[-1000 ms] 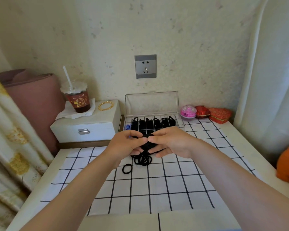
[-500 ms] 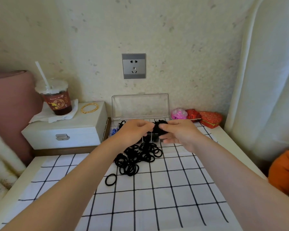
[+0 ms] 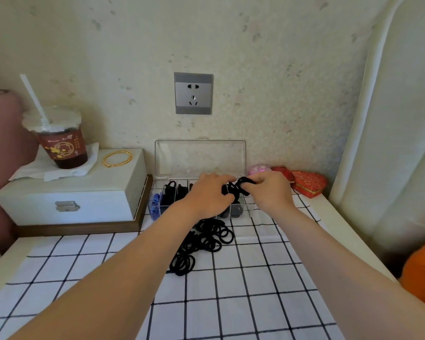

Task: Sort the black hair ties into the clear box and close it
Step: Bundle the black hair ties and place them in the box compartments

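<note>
The clear box (image 3: 199, 158) stands against the wall with its lid up, and black ties fill its compartments. Over its right half, my left hand (image 3: 207, 197) and my right hand (image 3: 268, 192) together pinch a bunch of black hair ties (image 3: 238, 186). A loose pile of black hair ties (image 3: 201, 244) lies on the checked cloth (image 3: 231, 290) just in front of the box, partly hidden by my left forearm. Blue ties (image 3: 155, 204) sit in the box's leftmost compartment.
A white drawer box (image 3: 69, 197) stands left of the clear box, bearing an iced drink cup (image 3: 59, 143) on a napkin and a gold bangle (image 3: 117, 158). Small red and pink trinket boxes (image 3: 304, 182) sit at the right. A curtain (image 3: 390, 119) hangs on the right.
Both hands lifted the bunch of ties from above the pile and carried it forward over the open box. The pile on the cloth is now uncovered. The camera moved closer.
</note>
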